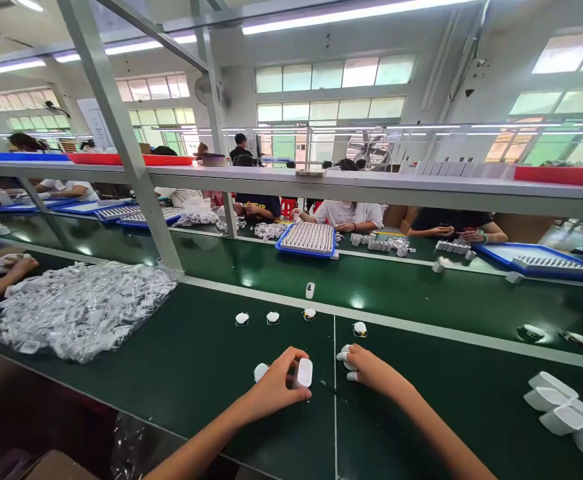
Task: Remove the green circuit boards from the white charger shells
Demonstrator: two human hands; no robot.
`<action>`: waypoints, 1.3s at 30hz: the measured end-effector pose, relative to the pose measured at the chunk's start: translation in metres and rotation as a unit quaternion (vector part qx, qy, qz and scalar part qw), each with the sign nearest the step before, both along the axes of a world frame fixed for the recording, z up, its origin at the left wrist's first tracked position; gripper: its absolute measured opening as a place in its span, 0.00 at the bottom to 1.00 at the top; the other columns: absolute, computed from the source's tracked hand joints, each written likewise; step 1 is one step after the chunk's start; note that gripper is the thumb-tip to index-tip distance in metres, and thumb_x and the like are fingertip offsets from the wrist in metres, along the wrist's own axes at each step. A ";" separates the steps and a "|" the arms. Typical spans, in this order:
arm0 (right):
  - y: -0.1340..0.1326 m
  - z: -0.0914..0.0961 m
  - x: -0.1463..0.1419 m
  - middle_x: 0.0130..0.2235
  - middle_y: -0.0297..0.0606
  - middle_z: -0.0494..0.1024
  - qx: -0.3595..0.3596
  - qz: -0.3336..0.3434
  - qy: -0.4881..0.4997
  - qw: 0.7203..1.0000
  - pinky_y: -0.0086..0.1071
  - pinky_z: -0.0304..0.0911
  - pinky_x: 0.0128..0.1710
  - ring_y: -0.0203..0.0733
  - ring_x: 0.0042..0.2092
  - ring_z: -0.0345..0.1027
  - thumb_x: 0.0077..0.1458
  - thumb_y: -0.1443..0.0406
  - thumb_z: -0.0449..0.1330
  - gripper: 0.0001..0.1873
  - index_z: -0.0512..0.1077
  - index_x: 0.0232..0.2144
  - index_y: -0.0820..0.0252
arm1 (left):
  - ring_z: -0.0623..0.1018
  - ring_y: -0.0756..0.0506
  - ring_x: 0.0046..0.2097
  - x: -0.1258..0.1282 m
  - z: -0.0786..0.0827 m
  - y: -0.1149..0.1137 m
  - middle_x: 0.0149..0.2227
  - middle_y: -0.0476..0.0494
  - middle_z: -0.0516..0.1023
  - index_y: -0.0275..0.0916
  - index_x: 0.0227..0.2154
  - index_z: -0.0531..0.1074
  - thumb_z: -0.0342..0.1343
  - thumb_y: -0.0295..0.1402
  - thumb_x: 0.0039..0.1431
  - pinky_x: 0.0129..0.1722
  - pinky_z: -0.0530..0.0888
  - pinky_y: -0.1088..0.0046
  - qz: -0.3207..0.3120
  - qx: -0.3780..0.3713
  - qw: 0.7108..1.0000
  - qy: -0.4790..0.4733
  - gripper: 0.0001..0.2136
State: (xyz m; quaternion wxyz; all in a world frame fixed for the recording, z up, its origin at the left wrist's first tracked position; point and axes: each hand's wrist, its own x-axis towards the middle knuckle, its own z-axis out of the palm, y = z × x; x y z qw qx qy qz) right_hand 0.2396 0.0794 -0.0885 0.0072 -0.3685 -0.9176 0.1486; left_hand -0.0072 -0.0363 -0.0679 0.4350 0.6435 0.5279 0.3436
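Observation:
My left hand (276, 387) rests on the green bench, fingers closed round a small white plastic housing (304, 372); another white piece (260, 371) shows behind the thumb. My right hand (366, 367) lies just right of it, fingers curled, with white finger cots (345, 357) on the tips; what it holds, if anything, is hidden. Several small white parts (242, 319) (272, 317) (360, 328) sit in a row beyond my hands, and one upright part (310, 290) stands on the belt.
A clear bag heaped with white parts (81, 310) lies at left, by another person's hand (14, 267). White housings (566, 413) are stacked at right. Blue trays (306, 239) (541, 260) and seated workers line the far side. A slanted steel post (136, 173) and shelf (371, 183) cross above.

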 end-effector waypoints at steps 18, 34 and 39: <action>-0.090 0.009 -0.054 0.46 0.41 0.74 0.015 -0.065 0.573 0.817 0.45 0.69 0.49 0.49 0.50 0.70 0.57 0.48 0.59 0.18 0.71 0.45 0.47 | 0.75 0.41 0.55 0.016 -0.031 0.013 0.53 0.41 0.73 0.45 0.52 0.67 0.61 0.28 0.53 0.50 0.77 0.63 -0.042 0.186 0.977 -0.095 0.23; -0.109 0.013 -0.059 0.40 0.43 0.75 0.211 0.027 0.507 0.835 0.42 0.74 0.48 0.44 0.45 0.73 0.65 0.58 0.55 0.14 0.66 0.48 0.60 | 0.74 0.42 0.57 0.015 -0.026 0.001 0.53 0.35 0.74 0.37 0.58 0.63 0.59 0.20 0.52 0.55 0.76 0.66 -0.078 0.350 0.931 -0.071 0.29; -0.108 0.013 -0.060 0.40 0.44 0.75 0.226 0.027 0.514 0.827 0.39 0.72 0.51 0.42 0.45 0.72 0.64 0.60 0.56 0.13 0.68 0.45 0.64 | 0.75 0.44 0.56 0.016 -0.024 0.000 0.52 0.36 0.75 0.39 0.58 0.64 0.61 0.21 0.52 0.53 0.77 0.69 -0.075 0.321 0.941 -0.078 0.30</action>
